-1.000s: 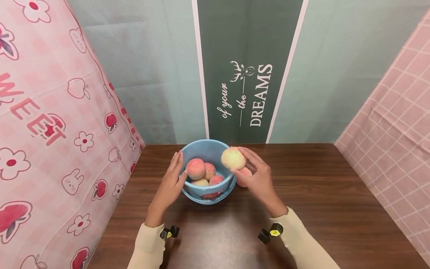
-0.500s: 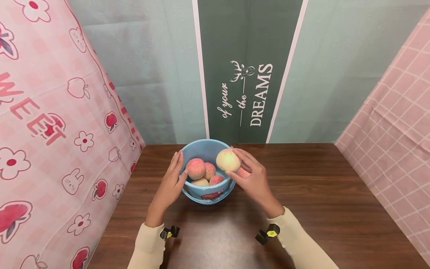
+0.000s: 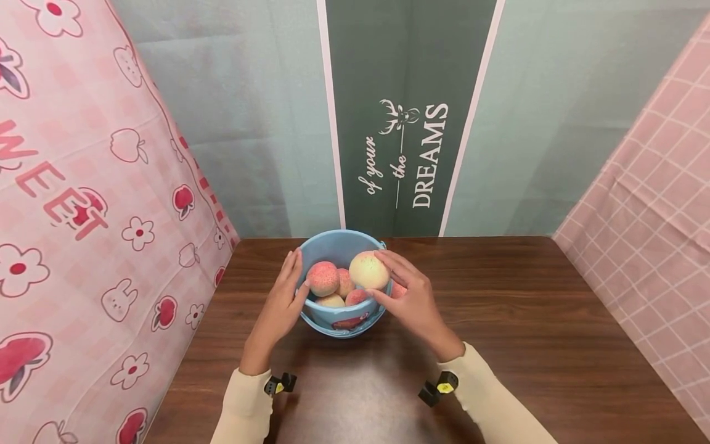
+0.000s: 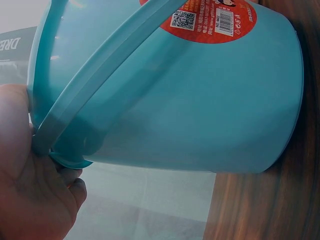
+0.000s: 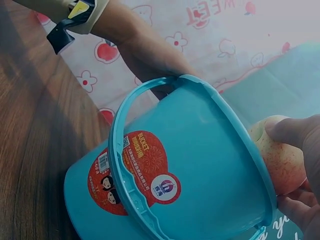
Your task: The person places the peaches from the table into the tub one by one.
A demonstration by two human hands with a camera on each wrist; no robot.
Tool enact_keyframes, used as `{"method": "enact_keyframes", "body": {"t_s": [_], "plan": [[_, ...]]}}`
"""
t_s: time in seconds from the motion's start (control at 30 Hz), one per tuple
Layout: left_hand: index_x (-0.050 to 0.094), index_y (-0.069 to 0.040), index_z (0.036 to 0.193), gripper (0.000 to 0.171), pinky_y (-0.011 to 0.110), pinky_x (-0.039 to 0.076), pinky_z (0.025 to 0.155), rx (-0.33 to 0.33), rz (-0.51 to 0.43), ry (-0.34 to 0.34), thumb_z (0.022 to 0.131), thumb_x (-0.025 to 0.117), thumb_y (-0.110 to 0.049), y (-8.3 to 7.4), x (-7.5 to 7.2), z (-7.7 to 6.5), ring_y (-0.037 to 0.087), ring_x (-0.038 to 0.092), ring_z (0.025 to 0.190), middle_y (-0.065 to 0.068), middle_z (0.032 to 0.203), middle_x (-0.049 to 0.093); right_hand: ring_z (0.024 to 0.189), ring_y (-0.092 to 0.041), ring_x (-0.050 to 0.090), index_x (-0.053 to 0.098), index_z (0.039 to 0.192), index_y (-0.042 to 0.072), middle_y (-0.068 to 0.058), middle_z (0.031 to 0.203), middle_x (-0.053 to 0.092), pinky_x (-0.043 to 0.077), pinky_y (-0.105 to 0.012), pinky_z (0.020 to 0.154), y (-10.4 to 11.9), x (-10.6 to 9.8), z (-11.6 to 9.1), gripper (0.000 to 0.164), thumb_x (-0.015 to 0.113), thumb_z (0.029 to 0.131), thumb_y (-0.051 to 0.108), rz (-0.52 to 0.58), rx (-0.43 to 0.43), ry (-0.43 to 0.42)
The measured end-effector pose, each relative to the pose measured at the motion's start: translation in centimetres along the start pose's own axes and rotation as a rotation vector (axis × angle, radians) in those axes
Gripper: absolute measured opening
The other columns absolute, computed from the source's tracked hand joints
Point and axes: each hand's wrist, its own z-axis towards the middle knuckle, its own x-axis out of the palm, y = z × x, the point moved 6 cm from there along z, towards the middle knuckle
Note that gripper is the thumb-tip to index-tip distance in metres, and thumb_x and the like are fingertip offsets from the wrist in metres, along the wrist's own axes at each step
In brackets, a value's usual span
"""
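A light blue plastic bucket (image 3: 341, 240) stands upright with several pink-and-cream peaches (image 3: 323, 279) inside. My left hand (image 3: 281, 296) holds its left side, fingers and thumb spread round the rim near the handle's end. Between thumb and fingertips, my right hand (image 3: 413, 296) grips a pale yellow peach (image 3: 368, 270) at the bucket's right rim. The right wrist view shows blush speckles on this peach (image 5: 280, 160). Another pink peach (image 3: 398, 290) lies outside the bucket on the right, mostly hidden behind the right hand. The bucket's handle (image 5: 117, 145) hangs down over its labelled front.
The bucket stands on a dark wooden table (image 3: 516, 320), near its back edge. Behind hangs a green cloth (image 3: 277, 123) with white lettering. A pink printed cloth (image 3: 111, 246) borders the left and a pink checked cloth (image 3: 654, 203) the right.
My right hand has carried the pale peach leftward and slightly down, from beside the right rim to over the bucket's opening. The left hand and the bucket have stayed still.
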Motion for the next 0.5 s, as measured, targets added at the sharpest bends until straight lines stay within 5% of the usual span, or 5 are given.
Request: {"method": "enact_keyframes", "body": {"t_s": [0.27,0.5], "plan": [[0.015,-0.011,0.163,0.066,0.057,0.02,0.12,0.0,-0.003,-0.001,0.108,0.049,-0.024,0.0,0.0,0.0,0.023,0.004,0.157,-0.003,0.17,0.006,0.133,-0.021,0.054,0.061,0.143,0.019,0.0,0.144,0.058,0.049,-0.041,0.103,-1.6,0.4,-0.2,0.076,0.092,0.073,0.012,-0.046,-0.033,0.01],[0.015,-0.011,0.163,0.066,0.057,0.021,0.12,-0.002,0.0,-0.001,0.107,0.049,-0.023,0.1,0.0,0.0,0.023,0.005,0.157,-0.003,0.17,0.006,0.132,-0.021,0.056,0.06,0.143,0.021,0.001,0.143,0.058,0.05,-0.042,0.101,-1.4,0.6,-0.3,0.074,0.091,0.076,0.017,-0.041,-0.073,0.029]]}}
